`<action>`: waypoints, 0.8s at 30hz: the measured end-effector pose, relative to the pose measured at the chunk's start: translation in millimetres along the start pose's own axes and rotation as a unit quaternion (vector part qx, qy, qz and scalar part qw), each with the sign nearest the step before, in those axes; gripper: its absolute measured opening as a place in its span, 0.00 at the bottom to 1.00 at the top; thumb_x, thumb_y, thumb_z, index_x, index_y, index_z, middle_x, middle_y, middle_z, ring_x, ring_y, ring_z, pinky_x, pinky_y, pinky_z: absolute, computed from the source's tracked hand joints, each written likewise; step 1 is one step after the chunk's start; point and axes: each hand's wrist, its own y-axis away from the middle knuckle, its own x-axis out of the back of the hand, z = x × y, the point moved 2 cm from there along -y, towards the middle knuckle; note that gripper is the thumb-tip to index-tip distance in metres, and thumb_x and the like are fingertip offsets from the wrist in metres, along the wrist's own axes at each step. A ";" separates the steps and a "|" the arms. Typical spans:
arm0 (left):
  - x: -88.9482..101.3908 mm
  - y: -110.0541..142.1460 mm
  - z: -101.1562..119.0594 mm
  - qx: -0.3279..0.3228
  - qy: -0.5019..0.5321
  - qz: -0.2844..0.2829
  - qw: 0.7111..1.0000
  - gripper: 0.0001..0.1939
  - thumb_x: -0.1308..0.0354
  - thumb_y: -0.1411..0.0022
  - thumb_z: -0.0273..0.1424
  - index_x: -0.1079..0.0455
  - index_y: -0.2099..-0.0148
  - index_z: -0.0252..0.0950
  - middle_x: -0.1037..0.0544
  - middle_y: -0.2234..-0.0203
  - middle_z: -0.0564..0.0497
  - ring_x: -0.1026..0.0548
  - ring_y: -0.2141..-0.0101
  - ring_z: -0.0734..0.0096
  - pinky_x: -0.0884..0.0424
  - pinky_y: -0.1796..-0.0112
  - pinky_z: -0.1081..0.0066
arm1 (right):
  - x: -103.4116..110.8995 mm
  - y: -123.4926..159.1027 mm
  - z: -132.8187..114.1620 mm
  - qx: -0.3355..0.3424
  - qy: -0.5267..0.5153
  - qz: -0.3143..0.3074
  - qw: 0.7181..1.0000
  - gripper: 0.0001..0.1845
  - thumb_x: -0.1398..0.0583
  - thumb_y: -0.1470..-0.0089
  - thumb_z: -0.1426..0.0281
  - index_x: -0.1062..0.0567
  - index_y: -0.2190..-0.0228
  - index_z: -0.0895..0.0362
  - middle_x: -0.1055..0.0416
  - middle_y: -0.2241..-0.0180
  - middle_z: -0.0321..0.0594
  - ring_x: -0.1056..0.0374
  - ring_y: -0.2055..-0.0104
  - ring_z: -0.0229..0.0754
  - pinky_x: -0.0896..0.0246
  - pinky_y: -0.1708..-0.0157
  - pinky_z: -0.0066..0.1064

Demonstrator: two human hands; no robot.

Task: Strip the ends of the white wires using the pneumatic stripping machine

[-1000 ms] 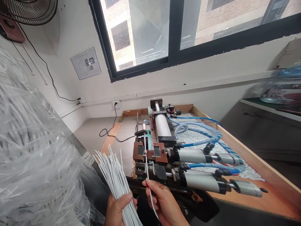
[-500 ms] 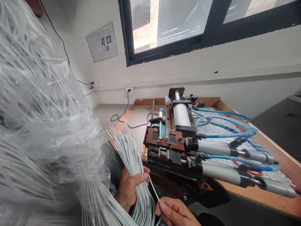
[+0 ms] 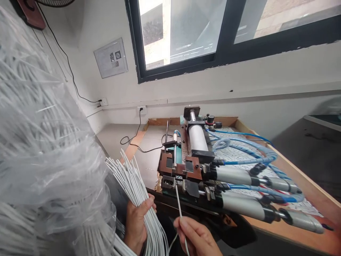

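Observation:
My left hand (image 3: 138,217) is wrapped round a thick bundle of thin white cables (image 3: 130,179), whose cut ends fan out up and to the left. Between the thumb and fingers of my right hand (image 3: 195,234) is a single white cable (image 3: 178,199). Its tip points up at the front jaws of a pneumatic machine (image 3: 181,183); whether it sits inside the jaws I cannot tell. Below my right hand the cable curves down, its lower part leaving the frame.
At left stands a tall mass of cables wrapped in clear plastic (image 3: 53,142). The machine's cylinders (image 3: 239,176) and blue air hoses (image 3: 247,151) extend right, over a wooden-rimmed tray (image 3: 303,181) strewn with white scraps. A black cord (image 3: 144,151) crosses the bench behind.
My right hand has drawn the single cable away from the bundle and swung its tip up to the machine's jaws. The bundle in my left hand sits further left in view.

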 end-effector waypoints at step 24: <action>-10.4 -14.0 -10.6 0.100 -0.016 0.022 0.995 0.06 0.37 0.61 0.26 0.30 0.76 0.32 0.26 0.89 0.53 0.29 0.84 0.73 0.33 0.79 0.73 | 25.7 -45.4 9.0 0.063 0.163 0.038 0.984 0.21 0.43 0.58 0.54 0.30 0.88 0.57 0.44 0.91 0.31 0.50 0.87 0.32 0.55 0.85 0.26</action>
